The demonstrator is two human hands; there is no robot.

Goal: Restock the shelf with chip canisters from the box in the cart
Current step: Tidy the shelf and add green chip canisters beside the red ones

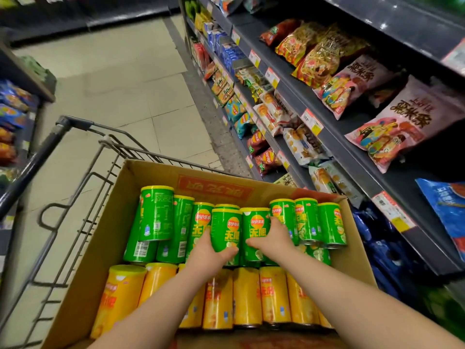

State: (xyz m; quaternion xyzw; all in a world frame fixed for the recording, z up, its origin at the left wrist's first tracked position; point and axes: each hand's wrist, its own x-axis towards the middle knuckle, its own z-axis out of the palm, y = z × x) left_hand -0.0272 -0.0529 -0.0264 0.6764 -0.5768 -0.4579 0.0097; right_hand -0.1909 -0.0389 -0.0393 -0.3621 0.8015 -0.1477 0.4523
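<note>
Here, two green chip canisters sit together mid-box in the cardboard box (pixel 120 197) in the cart (pixel 75 187), long axes running near to far, yellow-rimmed tops pointing far. The left hand (pixel 210 251) grips the left green canister (pixel 225 229), thumb across its near end and fingers (pixel 205 239) curled round its left flank. The right hand (pixel 271 238) grips the right green canister (pixel 255 230), fingers clamped over its right side. Both forearms reach forward over the yellow canisters (pixel 246 295) in the near row. The shelf (pixel 352 157) stands at the right.
</note>
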